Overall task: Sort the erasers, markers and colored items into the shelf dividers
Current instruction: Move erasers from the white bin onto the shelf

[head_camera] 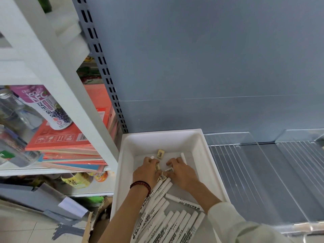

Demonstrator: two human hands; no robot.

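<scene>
A: Head view. What sits in the white rectangular plastic bin [208, 155]?

B: A heap of white cylindrical markers with black printed labels [163, 223], packed along the bin's near edge and running slantwise toward its middle. One lone white marker [183, 158] lies by the right wall, toward the far end. A small cream block eraser in a printed sleeve [160, 153] lies alone on the bin floor near the far wall.

A: Hands?

B: Both inside the bin, around its middle. The left hand [147, 171], with a dark red beaded bracelet [141, 185] at the wrist, is curled over several small cream erasers [158, 167]; fingers closed on them. The right hand [178, 171], pale sleeve [233, 223] behind it, has fingers bent down onto another sleeved eraser [169, 170], pinching it. One more eraser [162, 177] shows between the two palms, touching the marker ends.

A: The lone eraser relative to the hands?

B: Just beyond the fingertips, between the two hands, apart from both.

A: Surroundings?

B: Clear acrylic shelf dividers [263, 165] stand on the grey shelf [263, 199] right of the bin. Left, a white rack holds a purple-labelled drink can [50, 109] on a stack of red and orange books [70, 146].
</scene>
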